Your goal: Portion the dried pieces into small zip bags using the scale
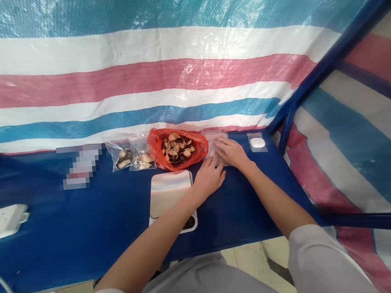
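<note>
My right hand (231, 152) lies on a stack of clear plastic bags (215, 141) at the back of the blue table (85, 221), its fingers stretched flat on the top bag. My left hand (209, 178) rests just below and left of it, fingers spread, touching the bags' near edge. Left of the hands stands a red plastic bag (177, 148) open at the top and filled with dried brown slices. A small kitchen scale (170, 195) with a metal plate sits under my left forearm.
Two small clear bags (132, 156) holding dried pieces lie left of the red bag. A small white object in a clear wrapper (257, 142) sits at the table's right corner. A white power strip (2, 221) lies at the left edge. A striped tarp (140, 78) hangs behind.
</note>
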### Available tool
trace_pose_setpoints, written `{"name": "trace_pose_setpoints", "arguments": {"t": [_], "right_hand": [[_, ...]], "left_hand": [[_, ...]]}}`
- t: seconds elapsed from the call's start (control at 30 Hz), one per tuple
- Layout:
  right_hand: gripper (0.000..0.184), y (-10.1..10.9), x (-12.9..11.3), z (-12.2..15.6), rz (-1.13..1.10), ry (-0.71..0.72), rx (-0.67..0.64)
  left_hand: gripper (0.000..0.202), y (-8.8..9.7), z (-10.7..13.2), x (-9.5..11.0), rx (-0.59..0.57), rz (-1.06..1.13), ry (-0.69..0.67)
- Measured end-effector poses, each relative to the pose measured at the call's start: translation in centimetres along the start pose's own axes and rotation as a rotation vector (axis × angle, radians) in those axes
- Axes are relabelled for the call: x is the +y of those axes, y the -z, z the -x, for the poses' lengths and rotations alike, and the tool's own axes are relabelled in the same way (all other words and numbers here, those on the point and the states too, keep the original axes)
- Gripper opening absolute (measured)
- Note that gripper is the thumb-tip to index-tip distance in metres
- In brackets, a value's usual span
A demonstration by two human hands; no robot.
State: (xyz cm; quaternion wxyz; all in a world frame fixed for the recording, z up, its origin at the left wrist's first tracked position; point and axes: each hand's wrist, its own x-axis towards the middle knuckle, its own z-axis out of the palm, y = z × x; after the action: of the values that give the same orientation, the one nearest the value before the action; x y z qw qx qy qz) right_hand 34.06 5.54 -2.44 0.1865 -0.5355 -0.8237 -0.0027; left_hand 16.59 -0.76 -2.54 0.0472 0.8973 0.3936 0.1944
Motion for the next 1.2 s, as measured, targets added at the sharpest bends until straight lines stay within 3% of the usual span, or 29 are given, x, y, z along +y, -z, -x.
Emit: {"name": "trace_pose_setpoints", "arguments": {"t": [0.23,0.4,0.7,1.0,1.2], "right_hand": [[0.04,-1.3,1.5,-0.5,-0.02,0.025,-0.031],[0.042,-1.1,1.6,-1.4,0.005,0.031,-0.077],[0.04,-0.3,0.9,-2.1,0.067,0.035,-0.072],[0.033,3.1,-0.3,1.4,-0.014,-0.095,0.089],[0.029,3.4,-4.3,5.8,-0.105,-0.165,0.135]], "left_hand": [[0.042,-0.1,0.2,-0.3,-0.028,-0.011,0.002],[0.046,-0.3,-0.2,-0.5,-0.08,-0.034,0.029],[0.045,-0.8,-0.5,-0.7,-0.031,-0.012,0.091],[0.041,2.3,0.6,1.5,0.073,-0.015,0.016],[0.037,5.7,3.6,1.7,0.17,0.024,0.014]]}}
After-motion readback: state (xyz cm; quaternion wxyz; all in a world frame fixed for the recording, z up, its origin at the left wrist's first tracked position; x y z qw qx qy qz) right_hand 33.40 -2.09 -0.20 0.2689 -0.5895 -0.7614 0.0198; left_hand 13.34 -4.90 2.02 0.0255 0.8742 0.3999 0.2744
